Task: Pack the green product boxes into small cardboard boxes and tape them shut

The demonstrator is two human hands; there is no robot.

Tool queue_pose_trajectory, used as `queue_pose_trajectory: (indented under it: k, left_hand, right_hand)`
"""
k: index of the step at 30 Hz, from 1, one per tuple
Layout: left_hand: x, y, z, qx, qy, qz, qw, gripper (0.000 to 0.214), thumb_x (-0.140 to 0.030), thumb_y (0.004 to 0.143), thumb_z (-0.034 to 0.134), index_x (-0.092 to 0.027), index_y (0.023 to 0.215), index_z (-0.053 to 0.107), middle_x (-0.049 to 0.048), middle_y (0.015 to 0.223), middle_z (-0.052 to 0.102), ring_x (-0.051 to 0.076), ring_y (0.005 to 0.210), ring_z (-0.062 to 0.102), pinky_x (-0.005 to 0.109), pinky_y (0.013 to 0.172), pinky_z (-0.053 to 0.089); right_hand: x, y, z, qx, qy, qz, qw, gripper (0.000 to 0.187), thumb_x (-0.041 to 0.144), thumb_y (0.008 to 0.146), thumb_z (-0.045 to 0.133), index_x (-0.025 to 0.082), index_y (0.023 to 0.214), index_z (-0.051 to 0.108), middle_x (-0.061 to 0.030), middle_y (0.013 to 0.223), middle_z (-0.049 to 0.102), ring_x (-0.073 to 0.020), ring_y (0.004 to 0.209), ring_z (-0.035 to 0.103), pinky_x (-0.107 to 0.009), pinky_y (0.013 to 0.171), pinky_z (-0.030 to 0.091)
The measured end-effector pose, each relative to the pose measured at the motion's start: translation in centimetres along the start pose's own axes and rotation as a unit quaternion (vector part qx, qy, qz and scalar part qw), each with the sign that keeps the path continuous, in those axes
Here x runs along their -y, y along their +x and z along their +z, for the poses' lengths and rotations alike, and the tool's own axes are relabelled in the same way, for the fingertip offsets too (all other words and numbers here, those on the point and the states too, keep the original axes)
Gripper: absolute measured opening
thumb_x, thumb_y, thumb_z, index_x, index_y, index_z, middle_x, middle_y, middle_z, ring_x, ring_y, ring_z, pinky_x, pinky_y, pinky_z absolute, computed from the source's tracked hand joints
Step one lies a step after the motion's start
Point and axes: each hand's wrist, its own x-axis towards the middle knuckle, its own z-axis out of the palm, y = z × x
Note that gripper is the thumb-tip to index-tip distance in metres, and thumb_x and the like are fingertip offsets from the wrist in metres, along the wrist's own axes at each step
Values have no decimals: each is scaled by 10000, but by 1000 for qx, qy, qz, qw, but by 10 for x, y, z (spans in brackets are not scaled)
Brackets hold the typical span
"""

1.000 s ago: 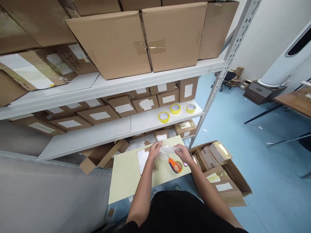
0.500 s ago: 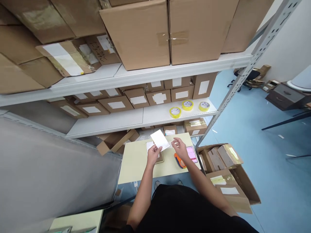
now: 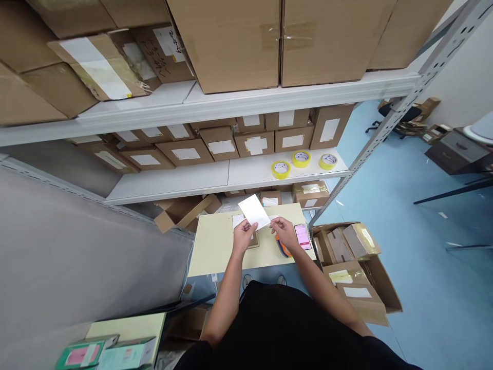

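Observation:
My left hand pinches the lower edge of a white label sheet and holds it up over the pale yellow table. At the sheet's right corner my right hand has its fingers pinched together, touching the paper. Under my hands lie a small brown box with a white label and an orange tape dispenser, both partly hidden. A phone with a pink screen lies right of my right hand.
A white metal shelf stands behind the table with labelled cardboard boxes and three yellow tape rolls. An open carton of boxes sits on the blue floor at right. Green packets lie on a second table at lower left.
The crumpled sheet between both hands a second ago is now flat and held up by my left hand. My right hand let go, then came back to its corner. The view shifted left.

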Motion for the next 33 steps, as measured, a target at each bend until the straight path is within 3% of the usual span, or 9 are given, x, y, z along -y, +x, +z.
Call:
queue_pose_trajectory:
  k: [6,19,22,25,27,30,33]
  left_hand:
    - [-1,-4,-1,1,5,8,1000,444,-513,716,881,-151,956,792,101,967,819,231,865,753,352,839,584]
    - [2,-5,-5,6,20,10,1000,452,-524,738,859,-140,964,783,99,958,807,221,868,745,343,847,580]
    - [2,-4,-4,-8,62,-14,998,592,-520,745,854,-131,1177,746,108,974,799,233,885,745,350,830,586]
    - [-3,-7,0,-87,175,10,981,889,-422,674,924,-204,1467,586,133,1229,754,265,1048,728,370,860,593]
    - [-9,-12,6,-96,235,75,964,745,-392,737,885,-250,1423,634,121,1340,710,269,1151,700,377,912,591]
    - [-16,-21,15,13,250,131,959,275,-381,924,693,-246,1142,793,82,1154,788,228,1030,744,347,876,611]
    - [-19,-28,20,72,269,147,949,243,-335,960,641,-251,1104,818,55,1010,821,197,870,766,321,809,622]
  right_hand:
    - [0,-2,1,7,7,7,1000,128,341,773,700,214,793,693,10,741,688,-142,628,607,-282,648,501]
    - [-2,-3,3,16,9,-1,1000,116,327,782,688,214,801,704,-8,757,724,-152,647,618,-294,679,517]
    - [-3,-4,3,27,7,-17,999,133,352,810,693,220,800,691,-5,754,712,-154,653,621,-296,688,522]
    - [-3,-5,4,45,-7,-41,998,195,412,865,687,226,807,681,-6,772,701,-157,676,632,-299,705,527]
    - [-3,-5,5,54,-14,-53,997,244,463,889,687,229,819,677,-7,780,696,-158,682,633,-301,709,530]
    - [-5,-5,7,62,-20,-63,996,299,526,901,690,233,843,676,-3,762,679,-162,677,626,-303,702,530]
    - [-3,-7,9,66,-35,-71,995,324,552,917,675,232,864,675,7,727,651,-164,674,616,-300,694,527]
